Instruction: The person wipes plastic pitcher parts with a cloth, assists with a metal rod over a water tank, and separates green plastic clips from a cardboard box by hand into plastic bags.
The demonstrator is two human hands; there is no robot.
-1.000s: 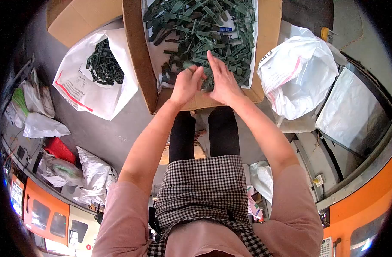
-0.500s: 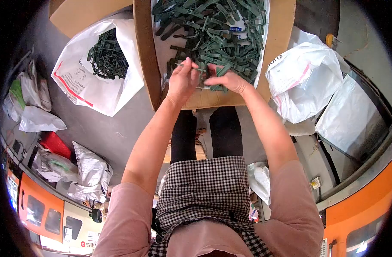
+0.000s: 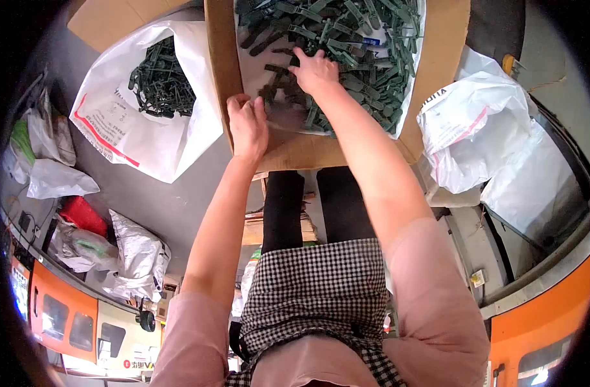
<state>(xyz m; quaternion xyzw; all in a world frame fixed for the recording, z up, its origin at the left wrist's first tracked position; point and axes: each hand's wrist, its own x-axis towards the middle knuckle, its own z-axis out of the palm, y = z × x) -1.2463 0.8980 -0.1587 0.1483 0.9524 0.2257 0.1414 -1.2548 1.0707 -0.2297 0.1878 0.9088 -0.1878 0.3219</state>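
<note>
Dark green plastic clips [image 3: 359, 84] lie heaped in a cardboard box [image 3: 295, 151] lined with white. Over the pile, my right hand [image 3: 317, 72] has its fingers spread and touches clips near the middle; nothing is visibly gripped. At the box's front left corner is my left hand [image 3: 248, 127], fingers loosely bent and thumb apart, with no object visible between them. Some clips just beyond its thumb are blurred. A small blue piece [image 3: 371, 41] lies among the clips.
Left of the box, an open white sack [image 3: 101, 122] holds more dark green pieces [image 3: 161, 80]. A white plastic bag [image 3: 469, 129] stands on the right. Further bags [image 3: 137, 255] lie at lower left, and orange machines [image 3: 61, 317] flank the floor.
My hands have moved apart: the right forward over the clips with its fingers spread, the left toward the box's left wall. The clip between them no longer shows there. The view has shifted slightly.
</note>
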